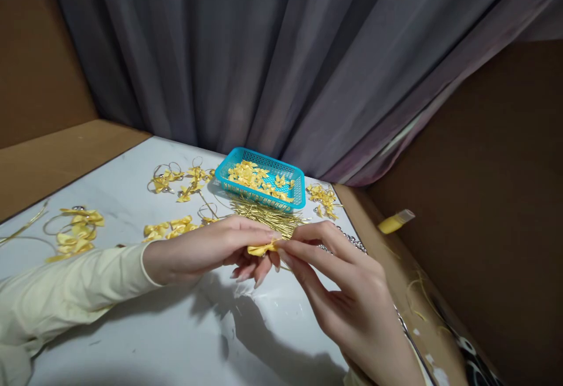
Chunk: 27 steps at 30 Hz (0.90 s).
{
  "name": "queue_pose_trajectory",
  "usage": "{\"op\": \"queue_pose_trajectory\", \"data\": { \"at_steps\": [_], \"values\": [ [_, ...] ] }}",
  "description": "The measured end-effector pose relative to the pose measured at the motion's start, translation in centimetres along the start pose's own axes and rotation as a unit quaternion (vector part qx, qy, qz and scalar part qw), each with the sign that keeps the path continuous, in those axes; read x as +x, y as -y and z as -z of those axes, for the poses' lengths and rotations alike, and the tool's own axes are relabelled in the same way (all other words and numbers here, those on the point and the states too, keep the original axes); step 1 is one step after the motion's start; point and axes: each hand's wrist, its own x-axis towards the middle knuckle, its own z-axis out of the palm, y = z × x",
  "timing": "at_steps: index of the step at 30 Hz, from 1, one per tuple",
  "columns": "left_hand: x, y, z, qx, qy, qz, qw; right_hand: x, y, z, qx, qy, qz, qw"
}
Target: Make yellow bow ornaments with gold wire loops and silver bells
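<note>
Both hands meet over the white table (pixel 176 339), pinching a small yellow ribbon bow (pixel 262 249) between them. My left hand (pixel 211 251), in a pale yellow sleeve, grips the bow's left side with thumb and fingers closed. From the lower right, my right hand (pixel 347 292) pinches the bow's right end with thumb and forefinger. Just behind the hands lies a bundle of thin gold pins (pixel 268 217). A blue plastic basket (pixel 297 189) with several yellow bows stands beyond the pins.
Finished yellow bows on wire rings (pixel 79 230) lie scattered over the table's left and back. More bows (pixel 323 198) sit right of the basket. A silver chain (pixel 352 239) runs along the right edge. Grey curtain behind, brown cardboard walls, a yellow tube (pixel 396 222) at right.
</note>
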Motion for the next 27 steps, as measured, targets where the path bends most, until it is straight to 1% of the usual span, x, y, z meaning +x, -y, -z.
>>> {"op": "queue_pose_trajectory", "data": {
  "at_steps": [3, 10, 14, 18, 20, 22, 27],
  "values": [
    [0.1, 0.2, 0.1, 0.007, -0.007, -0.003, 1.0, 0.1, -0.1, 0.0, -0.012, 0.011, 0.004, 1.0],
    [0.0, 0.2, -0.2, 0.061, -0.019, -0.02, 0.998, 0.2, -0.1, 0.1, -0.027, 0.031, 0.01, 0.999],
    [-0.1, 0.1, -0.1, 0.05, -0.02, -0.028, 0.998, 0.2, -0.2, 0.0, -0.035, 0.015, 0.02, 0.999],
    [-0.2, 0.0, 0.0, 0.035, -0.028, -0.01, 0.999, 0.1, -0.5, -0.2, -0.037, 0.006, 0.024, 0.999],
    [-0.2, -0.1, 0.0, 0.024, -0.021, -0.004, 0.999, 0.0, -0.6, -0.3, -0.043, 0.008, 0.017, 0.999],
    [-0.3, -0.1, 0.1, 0.002, -0.003, 0.006, 1.0, -0.1, -0.7, -0.4, -0.048, 0.004, 0.014, 0.999],
    [-0.4, -0.4, 0.9, -0.114, 0.048, 0.063, 0.99, -0.2, -0.7, -0.4, -0.06, -0.015, 0.015, 0.998]
  ]
}}
